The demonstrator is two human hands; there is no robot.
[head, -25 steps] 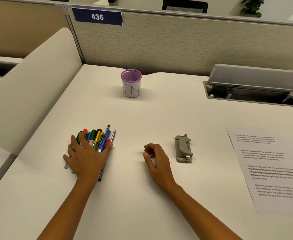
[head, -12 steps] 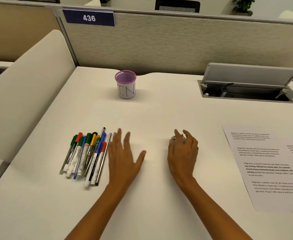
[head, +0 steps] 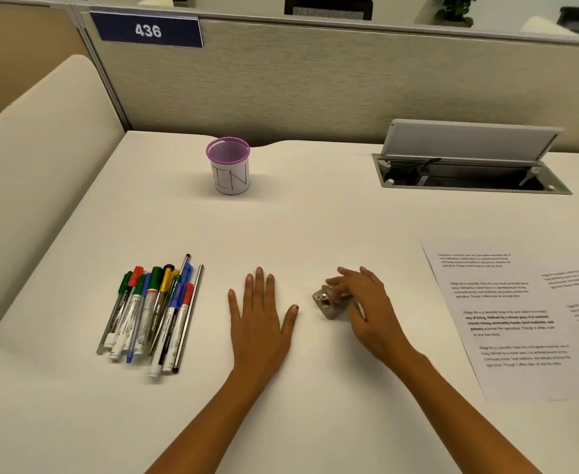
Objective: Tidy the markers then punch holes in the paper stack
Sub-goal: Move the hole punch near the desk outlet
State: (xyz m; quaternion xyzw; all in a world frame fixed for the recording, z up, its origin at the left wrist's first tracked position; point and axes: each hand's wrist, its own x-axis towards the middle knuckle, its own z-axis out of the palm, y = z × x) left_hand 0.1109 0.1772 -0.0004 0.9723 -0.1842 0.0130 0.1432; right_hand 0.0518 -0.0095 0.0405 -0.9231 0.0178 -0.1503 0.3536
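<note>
- Looking down at the desk (head: 315,234), I see the left hand (head: 259,323) lying flat, palm down, with its fingers straight and a little spread. It holds nothing.
- The right hand (head: 366,302) grips the punch (head: 329,304) with its fingers curled over the top. The hand hides much of the punch and blur smears the rest, so I cannot tell whether it rests on the desk.
- The markers (head: 151,313) lie in a tight bundle just left of the left hand, apart from it, with their caps pointing away from me.
- The left hand sits between the markers and the punch.
- A cup (head: 229,165) with a purple mesh rim and an "IN" label stands upright far back, well apart from the markers.
- The paper (head: 520,319) lies flat to the right of the right hand, near it but not touching. Another sheet overlaps its right side.
- A hatch (head: 469,176) with a raised lid is sunk into the desk behind the paper.
- A partition (head: 315,80) with a "436" plate (head: 147,30) closes the back, and a cream panel (head: 41,165) walls the left side.
</note>
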